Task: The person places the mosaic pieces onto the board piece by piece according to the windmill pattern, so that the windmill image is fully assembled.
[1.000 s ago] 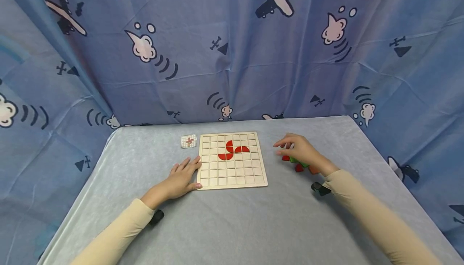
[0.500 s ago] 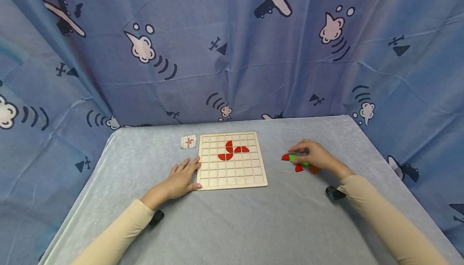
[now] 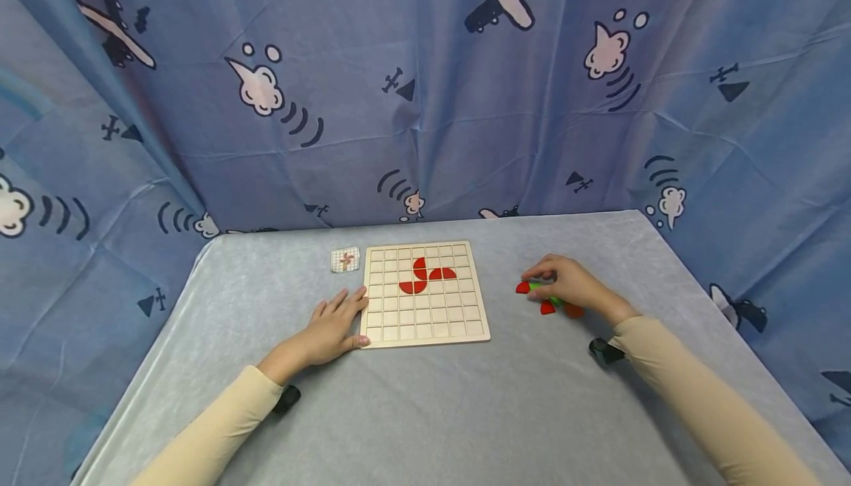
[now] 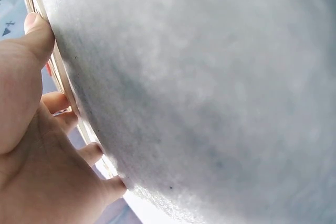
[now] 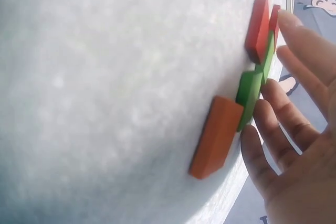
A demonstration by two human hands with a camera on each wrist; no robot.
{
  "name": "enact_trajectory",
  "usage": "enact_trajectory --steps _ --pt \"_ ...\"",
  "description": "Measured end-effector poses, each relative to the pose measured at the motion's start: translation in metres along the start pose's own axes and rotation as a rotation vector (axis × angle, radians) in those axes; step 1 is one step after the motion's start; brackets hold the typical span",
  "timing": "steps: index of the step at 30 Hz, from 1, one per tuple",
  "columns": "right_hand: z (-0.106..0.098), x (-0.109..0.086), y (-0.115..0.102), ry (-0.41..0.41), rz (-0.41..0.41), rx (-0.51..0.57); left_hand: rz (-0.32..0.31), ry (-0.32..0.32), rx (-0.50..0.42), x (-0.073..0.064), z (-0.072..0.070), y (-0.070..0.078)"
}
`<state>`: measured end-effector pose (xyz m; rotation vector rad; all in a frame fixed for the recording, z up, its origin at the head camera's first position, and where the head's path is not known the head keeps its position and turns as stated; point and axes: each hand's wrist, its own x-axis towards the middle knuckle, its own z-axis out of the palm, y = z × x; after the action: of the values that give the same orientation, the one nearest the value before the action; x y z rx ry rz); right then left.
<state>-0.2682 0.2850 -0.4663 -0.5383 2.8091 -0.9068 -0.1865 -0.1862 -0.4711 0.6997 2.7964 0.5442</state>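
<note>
My left hand (image 3: 332, 327) rests on the table with spread fingers touching the left edge of the wooden grid board (image 3: 459, 323). Its thumb lies along that edge in the left wrist view. Several red quarter-circle pieces (image 3: 449, 273) form a pinwheel-like shape on the board. To the right, my right hand (image 3: 570, 283) is over a small group of loose pieces, fingers loosely extended. Its thumb and fingertips are close around a green piece (image 5: 249, 93), partly hidden in the head view. Beside them lie a red piece (image 3: 547, 308) and an orange block (image 5: 216, 137).
A small card (image 3: 345, 259) printed with a grid and a red figure lies left of the board's top corner. Grey cloth covers the table (image 3: 425, 412). A blue patterned curtain (image 3: 346, 87) hangs behind it.
My right hand has drawn back from beside the board to the loose pieces, then shifted slightly left over them. The left hand and board stay put.
</note>
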Motion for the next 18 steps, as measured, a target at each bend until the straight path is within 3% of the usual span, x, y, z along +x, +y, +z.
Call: enact_trajectory --steps 18 --pt "0.0051 0.0059 -0.004 0.031 0.025 -0.047 0.002 0.003 0.0 -0.0008 0.0004 -0.0004"
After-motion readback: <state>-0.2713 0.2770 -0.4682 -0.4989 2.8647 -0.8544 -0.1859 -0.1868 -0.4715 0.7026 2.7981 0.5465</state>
